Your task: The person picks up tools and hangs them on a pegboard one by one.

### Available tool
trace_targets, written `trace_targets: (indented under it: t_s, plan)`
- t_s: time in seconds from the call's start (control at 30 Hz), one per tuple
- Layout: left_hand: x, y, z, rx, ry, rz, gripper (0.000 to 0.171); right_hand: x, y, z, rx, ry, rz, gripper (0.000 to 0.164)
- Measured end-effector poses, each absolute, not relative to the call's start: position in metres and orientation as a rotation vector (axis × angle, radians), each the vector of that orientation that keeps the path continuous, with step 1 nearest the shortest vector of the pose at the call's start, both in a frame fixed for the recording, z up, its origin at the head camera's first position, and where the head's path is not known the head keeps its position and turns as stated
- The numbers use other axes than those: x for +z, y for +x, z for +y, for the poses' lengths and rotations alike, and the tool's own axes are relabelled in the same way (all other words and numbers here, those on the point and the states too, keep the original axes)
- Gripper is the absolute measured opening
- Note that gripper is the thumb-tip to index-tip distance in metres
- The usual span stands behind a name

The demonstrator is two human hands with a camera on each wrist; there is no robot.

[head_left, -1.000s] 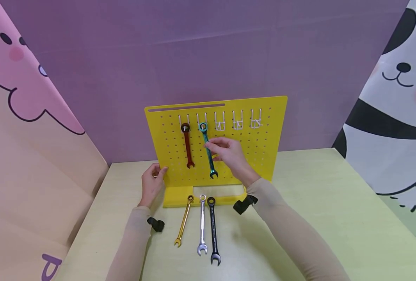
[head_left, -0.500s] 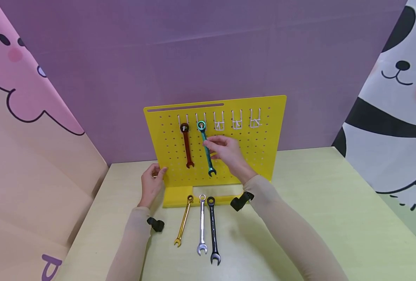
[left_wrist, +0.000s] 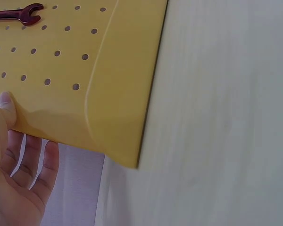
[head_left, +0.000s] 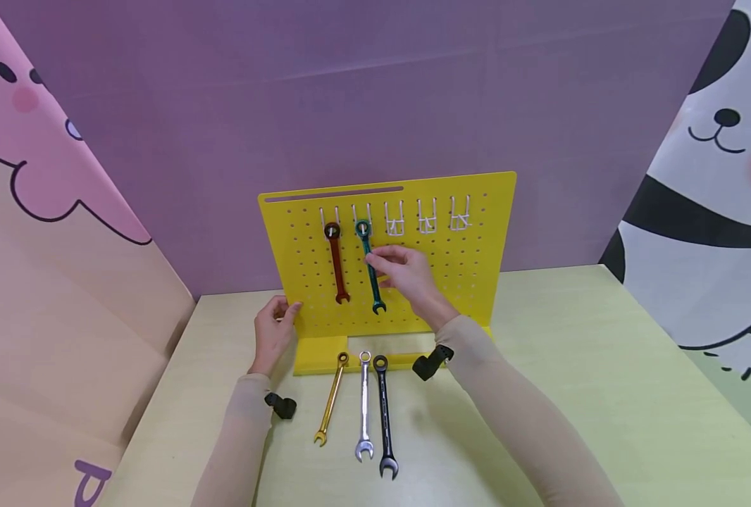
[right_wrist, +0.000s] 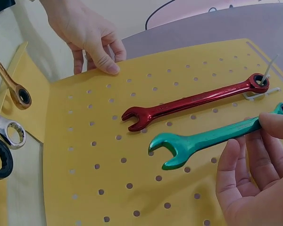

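My right hand (head_left: 407,277) pinches the shaft of a green combination wrench (right_wrist: 212,137) between thumb and fingers. The wrench's ring end is at the second white hook from the left on a yellow pegboard (head_left: 442,282), with the hook tip showing through the ring. To its left a red wrench (head_left: 337,267) hangs from the first hook. My left hand (head_left: 272,334) grips the board's left edge, its thumb on the front face and its fingers behind, as the left wrist view (left_wrist: 19,165) also shows.
On the table before the board lie a gold wrench (head_left: 331,401), a silver wrench (head_left: 365,405) and a black wrench (head_left: 385,415), ring ends toward the board base (head_left: 321,355). White hooks (head_left: 427,224) line the board's upper right. A purple backdrop (head_left: 375,105) stands behind.
The green wrench's ring has gone slightly further onto the hook, and its open end has swung up and left toward the board. My right hand followed slightly left; the left hand stays put.
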State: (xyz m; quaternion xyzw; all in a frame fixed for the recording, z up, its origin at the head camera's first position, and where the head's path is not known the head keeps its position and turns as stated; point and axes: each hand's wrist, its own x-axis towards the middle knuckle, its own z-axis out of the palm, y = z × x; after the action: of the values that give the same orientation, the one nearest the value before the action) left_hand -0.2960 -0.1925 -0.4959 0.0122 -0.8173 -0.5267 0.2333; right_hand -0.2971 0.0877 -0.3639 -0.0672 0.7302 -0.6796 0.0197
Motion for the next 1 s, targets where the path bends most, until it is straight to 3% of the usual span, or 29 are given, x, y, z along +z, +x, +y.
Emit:
trace_targets:
  t_s: [1.0]
  plan:
    - [-0.498, -0.297, -0.194, -1.455, 0.021, -2.236, 0.023, -0.393, -0.298, 0.088, -2.060, -0.367, 2.536, 0.023]
